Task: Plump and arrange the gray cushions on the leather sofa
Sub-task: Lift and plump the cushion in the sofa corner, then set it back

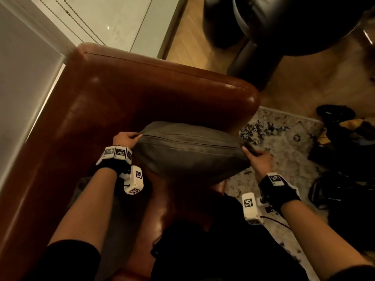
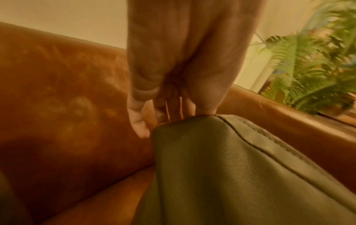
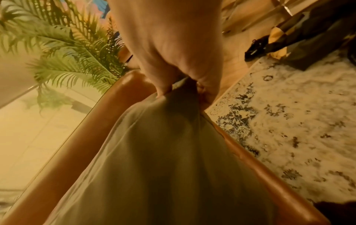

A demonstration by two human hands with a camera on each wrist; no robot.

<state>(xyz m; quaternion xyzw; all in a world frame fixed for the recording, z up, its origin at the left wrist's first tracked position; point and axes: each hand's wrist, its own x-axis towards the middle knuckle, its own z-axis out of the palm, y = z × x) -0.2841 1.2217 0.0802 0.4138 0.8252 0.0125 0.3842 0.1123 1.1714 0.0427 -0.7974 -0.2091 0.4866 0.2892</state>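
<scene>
**Gray cushion, held at both ends over sofa corner**

Left hand (image 1: pixel 125 139): pinches the cushion's left corner, thumb on top.
Right hand (image 1: pixel 257 159): gathers the right corner in curled fingers.
Gray cushion (image 1: pixel 190 151): leather-look, seamed, held above the seat beside the armrest.
Leather sofa (image 1: pixel 129 88): brown.
Patterned rug (image 1: pixel 284 138): right of sofa.
Fern plant (image 2: pixel 312 67): beyond the armrest.

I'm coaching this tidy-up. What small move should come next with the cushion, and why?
Probably lower the gray cushion into the sofa corner. The left hand and right hand each pinch a top corner, holding it beside the armrest.
</scene>
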